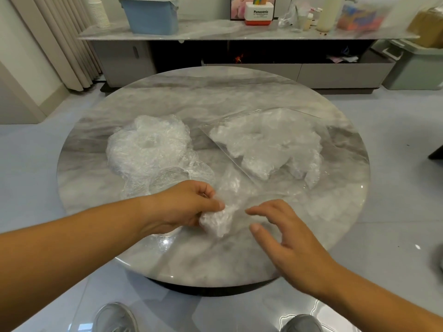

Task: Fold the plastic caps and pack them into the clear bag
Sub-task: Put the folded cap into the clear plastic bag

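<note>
L hand [189,204] pinches a scrunched plastic cap [217,221] at 6 o'clock on the marble table [215,92]. R hand [285,233] is just beside it, fingers spread, holding nothing. Loose caps pile [148,149] at 10, clear bag [275,144] w/ packed caps at 2. Sideboard [215,32] w/ blue bin [151,17] beyond 12.

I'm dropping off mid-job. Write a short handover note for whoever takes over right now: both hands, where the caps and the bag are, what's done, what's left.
Left hand: grips one bunched cap above the near part of the table.
Right hand: open, fingers spread, beside that cap; I cannot tell whether it touches the bag.
Clear bag: lies on the right side of the table with packed caps inside.
Loose pile: unfolded caps on the left side.
Done: part of the batch is in the bag.
Left: put the held cap in, then fold and pack the pile.
</note>
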### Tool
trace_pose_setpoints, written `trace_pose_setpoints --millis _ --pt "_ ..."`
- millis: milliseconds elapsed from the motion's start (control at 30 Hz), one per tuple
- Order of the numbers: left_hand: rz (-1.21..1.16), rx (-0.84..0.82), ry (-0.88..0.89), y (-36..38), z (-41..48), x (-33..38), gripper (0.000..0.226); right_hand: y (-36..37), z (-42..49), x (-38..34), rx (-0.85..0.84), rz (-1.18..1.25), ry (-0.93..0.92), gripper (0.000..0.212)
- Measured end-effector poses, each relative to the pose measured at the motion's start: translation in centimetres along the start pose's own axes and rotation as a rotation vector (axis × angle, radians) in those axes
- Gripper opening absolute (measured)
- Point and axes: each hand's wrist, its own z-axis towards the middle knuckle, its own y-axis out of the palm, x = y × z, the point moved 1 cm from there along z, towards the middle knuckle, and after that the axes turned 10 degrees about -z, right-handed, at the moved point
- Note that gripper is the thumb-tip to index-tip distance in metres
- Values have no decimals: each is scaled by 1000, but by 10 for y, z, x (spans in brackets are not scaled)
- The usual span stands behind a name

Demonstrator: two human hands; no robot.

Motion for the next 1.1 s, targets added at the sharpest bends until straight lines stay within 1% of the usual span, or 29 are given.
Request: trace_pose_setpoints --millis 67,100,133,200,267,333,367,433,467,533,600,667,733,800,833,900,933,1000,1100 --pt "-158 -33 -1 -1 -2 0 16 -3 8 -7 -3 248 180 24" --pt "-216 -56 -5 0 -4 1 17 -4 12 -9 -21 367 233 23" --pt "-256 -89 -15 2 -6 1 23 -4 16 -11 -48 492 271 26" --pt "-292 -188 -56 5 -9 0 43 -5 22 -13 -94 757 340 35" --pt "-280 -293 -86 9 -15 0 44 -6 25 -14 -113 973 374 50" --pt "-248 -350 -116 12 -21 -1 39 -8 27 -15 -100 1040 349 60" --pt "-235 -359 -136 13 -23 -2 38 -8 27 -15 -83 1032 328 62" --pt "-233 -360 -189 16 -26 -4 34 -9 28 -13 -50 954 273 58" --pt "-236 -356 -215 16 -28 -4 31 -9 28 -12 -33 874 224 53" --pt "-256 -353 -264 16 -28 -4 27 -10 24 -11 -10 628 70 46" --pt "-319 -353 -313 13 -26 -3 30 -9 18 -8 -17 361 -100 46" --pt "-424 -372 -358 8 -24 -1 38 -7 12 -6 -24 146 -241 51" --pt "-534 -405 -380 4 -23 2 49 -5 8 -6 -14 3 -382 52" --pt "-584 -422 -376 1 -20 4 52 -5 5 -6 -14 -93 -478 50" --pt "-581 -422 -371 0 -19 4 56 -5 4 -7 -34 -134 -504 52" --pt "-518 -395 -355 1 -17 3 67 -4 2 -6 -113 -207 -513 63" --pt "-455 -367 -332 4 -18 3 66 -3 1 -5 -151 -235 -504 70" --pt "-332 -292 -266 8 -19 -1 53 0 1 -4 -191 -254 -484 74" --pt "-281 -198 -188 10 -17 -9 38 1 1 -4 -188 -188 -459 62"
